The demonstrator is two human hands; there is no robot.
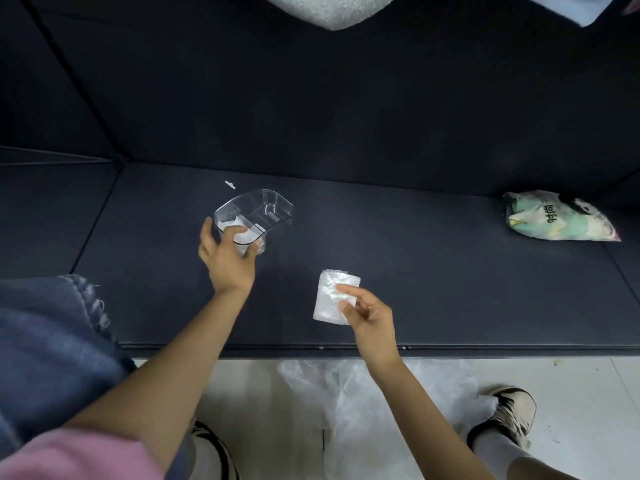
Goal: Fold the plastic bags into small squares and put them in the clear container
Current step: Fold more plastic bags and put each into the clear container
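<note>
A clear plastic container sits tilted on the dark sofa seat, left of centre. White folded plastic lies inside its near end. My left hand grips the container's near end, thumb on the left wall and fingers curled over the rim. A plastic bag folded into a small white square is pinched at its right edge by my right hand, just above the seat near the front edge. Loose clear plastic bags lie on the floor between my feet.
A printed plastic bag with a panda picture lies on the seat at the far right. A denim garment drapes over the seat's left front. A small white scrap lies behind the container. The sofa back rises behind.
</note>
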